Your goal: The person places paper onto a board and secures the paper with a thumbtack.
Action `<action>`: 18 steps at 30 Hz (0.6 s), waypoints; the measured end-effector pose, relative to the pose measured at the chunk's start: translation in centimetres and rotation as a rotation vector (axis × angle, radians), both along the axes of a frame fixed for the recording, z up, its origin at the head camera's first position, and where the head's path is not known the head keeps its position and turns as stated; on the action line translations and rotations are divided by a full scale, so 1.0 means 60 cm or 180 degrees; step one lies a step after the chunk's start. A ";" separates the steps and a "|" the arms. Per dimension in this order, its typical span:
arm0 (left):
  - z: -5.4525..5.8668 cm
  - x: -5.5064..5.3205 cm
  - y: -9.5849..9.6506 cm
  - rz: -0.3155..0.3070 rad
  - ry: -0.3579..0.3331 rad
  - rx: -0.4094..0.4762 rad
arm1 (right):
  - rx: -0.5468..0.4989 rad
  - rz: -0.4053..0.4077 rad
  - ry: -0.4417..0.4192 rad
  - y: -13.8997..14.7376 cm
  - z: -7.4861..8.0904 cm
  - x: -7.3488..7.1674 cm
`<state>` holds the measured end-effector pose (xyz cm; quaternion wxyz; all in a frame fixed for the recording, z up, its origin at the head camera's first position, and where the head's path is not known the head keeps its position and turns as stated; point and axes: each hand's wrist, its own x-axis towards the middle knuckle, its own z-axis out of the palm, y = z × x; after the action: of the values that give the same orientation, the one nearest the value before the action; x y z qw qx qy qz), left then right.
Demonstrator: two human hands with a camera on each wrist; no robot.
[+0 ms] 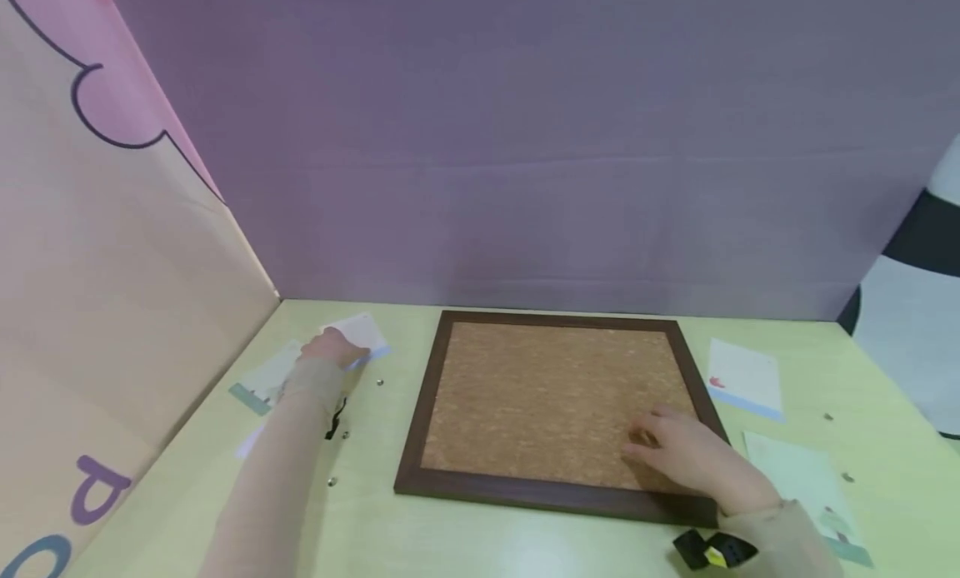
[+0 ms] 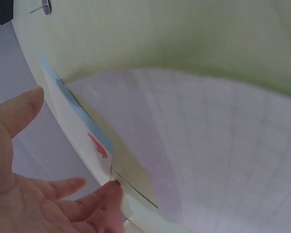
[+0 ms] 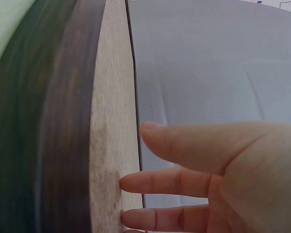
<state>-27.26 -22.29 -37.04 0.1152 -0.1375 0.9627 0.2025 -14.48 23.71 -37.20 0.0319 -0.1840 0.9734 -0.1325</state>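
Left grip [image 1: 328, 347] reaches to the far left of the counter [image 1: 360, 545], thumb spread well away from the fingers, fingertips at the edge of a white card [image 1: 363, 326] with a blue strip; whether they press on it or only graze it, I can't tell. That card lies to the left of the cork board [image 1: 555, 395], with tacks [image 1: 380, 382] between. Best, I'd say, to slip a fingertip under a corner and bring the thumb down on top, pinching near the margin so the red picture [image 2: 98, 145] isn't creased; paper that thin would likely buckle if dragged. Mind the tacks too, as a point could catch the sleeve [image 1: 262, 478]. Right grip [image 1: 682, 451], thumb and fingers also parted, is at the board's right side; a light touch there should steady the frame [image 1: 555, 492] without shoving it
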 end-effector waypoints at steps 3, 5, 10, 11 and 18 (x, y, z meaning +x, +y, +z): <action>-0.007 -0.008 0.004 0.0147 -0.0014 -0.0018 | 0.0019 -0.0015 -0.0012 0.002 0.000 0.002; -0.011 -0.015 0.000 0.0208 -0.0021 0.0000 | 0.0025 -0.0026 -0.0032 0.000 0.001 0.000; -0.021 -0.028 -0.005 0.0225 -0.0095 0.0035 | 0.0009 -0.0038 -0.0056 0.000 0.003 -0.002; -0.022 -0.029 -0.005 0.0207 -0.0108 0.0018 | 0.0009 -0.0043 -0.0060 0.000 0.003 -0.002; -0.024 -0.032 -0.004 0.0149 -0.0116 -0.0094 | 0.0000 -0.0031 -0.0044 0.000 0.001 -0.002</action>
<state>-29.20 -22.55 -38.49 0.1259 -0.1653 0.9599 0.1883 -14.58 23.73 -37.12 0.0381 -0.1783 0.9741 -0.1340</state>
